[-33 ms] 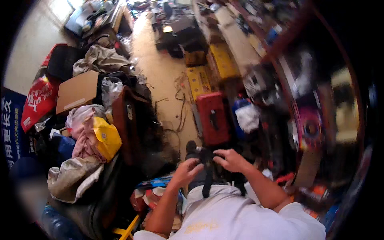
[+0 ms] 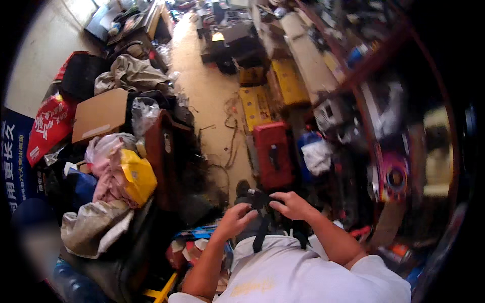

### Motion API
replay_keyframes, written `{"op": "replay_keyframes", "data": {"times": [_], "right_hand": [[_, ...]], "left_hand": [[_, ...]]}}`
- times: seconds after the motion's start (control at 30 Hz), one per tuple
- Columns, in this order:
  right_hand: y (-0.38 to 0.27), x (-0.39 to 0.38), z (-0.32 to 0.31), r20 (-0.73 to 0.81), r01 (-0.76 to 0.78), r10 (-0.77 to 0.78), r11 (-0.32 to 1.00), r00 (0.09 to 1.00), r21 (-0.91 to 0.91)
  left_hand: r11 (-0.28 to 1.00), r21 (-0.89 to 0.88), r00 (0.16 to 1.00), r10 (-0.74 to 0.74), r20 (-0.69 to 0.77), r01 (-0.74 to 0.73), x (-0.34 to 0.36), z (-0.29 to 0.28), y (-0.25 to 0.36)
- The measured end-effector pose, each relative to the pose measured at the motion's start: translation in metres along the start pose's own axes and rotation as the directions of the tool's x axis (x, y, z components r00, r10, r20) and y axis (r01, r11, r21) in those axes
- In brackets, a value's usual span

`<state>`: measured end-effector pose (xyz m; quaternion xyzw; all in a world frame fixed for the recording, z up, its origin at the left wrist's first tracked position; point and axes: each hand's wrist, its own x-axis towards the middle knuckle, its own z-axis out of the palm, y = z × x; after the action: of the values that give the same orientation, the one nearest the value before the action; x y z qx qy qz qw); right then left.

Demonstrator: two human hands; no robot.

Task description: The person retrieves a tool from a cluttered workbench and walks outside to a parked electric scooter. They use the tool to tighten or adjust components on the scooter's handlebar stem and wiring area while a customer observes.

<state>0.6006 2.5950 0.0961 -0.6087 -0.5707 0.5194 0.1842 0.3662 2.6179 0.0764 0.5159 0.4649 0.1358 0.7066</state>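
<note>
Between my hands, in front of my waist, is a black item (image 2: 260, 200) that looks like fabric; its kind is too dark to make out. A black strap (image 2: 260, 235) hangs down from it toward my white shirt. My left hand (image 2: 236, 218) is closed, with curled fingers and thumb at the left side of the black item. On the other side my right hand (image 2: 290, 205) pinches its edge with thumb and fingertips. A dark shoe (image 2: 243, 187) shows on the floor just beyond my hands.
A red case (image 2: 273, 154) stands ahead of my right hand, with yellow boxes (image 2: 255, 107) behind it. Shelving (image 2: 376, 63) lines the right side. Piled cloths, a cardboard box (image 2: 99, 116) and a brown wooden piece (image 2: 159, 151) crowd the left. A cable (image 2: 232, 141) lies on the floor.
The view has shifted slightly, so the surroundings sit a little farther right and lower. My hands stay on the black item; the hanging strap leans slightly more to the left.
</note>
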Motion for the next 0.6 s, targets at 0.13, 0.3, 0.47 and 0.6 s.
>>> {"op": "replay_keyframes", "data": {"times": [0.13, 0.3, 0.47, 0.6], "right_hand": [[-0.051, 0.082, -0.013, 0.140, -0.027, 0.017, 0.997, 0.990, 0.070], [-0.132, 0.199, -0.041, 0.073, 0.050, -0.061, 0.988, 0.996, 0.147], [-0.181, 0.322, -0.077, 0.071, 0.111, -0.125, 0.978, 0.990, 0.177], [-0.184, 0.431, -0.101, 0.162, -0.052, 0.004, 0.956, 0.987, 0.288]], "left_hand": [[0.994, 0.069, 0.988, 0.092, -0.128, -0.083, 0.019, -0.066, 0.039], [0.991, 0.036, 0.856, 0.133, -0.499, -0.133, 0.077, -0.145, 0.118], [0.901, -0.340, 0.902, 0.114, -0.415, -0.270, 0.142, -0.234, 0.170], [0.923, -0.271, 0.867, 0.113, -0.486, -0.272, 0.226, -0.302, 0.193]]}}
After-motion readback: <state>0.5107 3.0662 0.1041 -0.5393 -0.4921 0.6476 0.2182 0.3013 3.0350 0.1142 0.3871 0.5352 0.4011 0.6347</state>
